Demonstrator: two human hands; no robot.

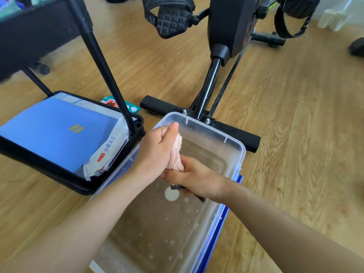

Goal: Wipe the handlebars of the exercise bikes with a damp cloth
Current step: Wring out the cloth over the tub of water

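over the tub (234, 146), both hands are clamped on the cloth (176, 154). my left hand (157, 152) grips the upper end, thumb up. my right hand (197, 180) grips the lower end just beneath, so the 2 fists touch. the pink cloth is twisted into a roll between them, and a dark checked edge pokes out under the right hand. i take this to be wringing, with no wiping begun. shallow water with bubbles lies below my hands.

beyond my hands stands the bike (232, 26), its foot bar just past the tub's far rim. i can see 1 pedal (173, 18) but no handlebars. just left of my left hand is a black cart (59, 180) holding a pack of wipes (106, 154) and a blue box (55, 133).

what could go wrong:
- if i wring too little, the cloth will likely drip on the wood floor (295, 115) when i carry it up, leaving it slick.
- if my hands drift left past the rim, the run-off could land in the cart and wet the box.
- if i twist too hard, the cloth may end up too dry to clean well.
- a knock on the rim could slop water out.
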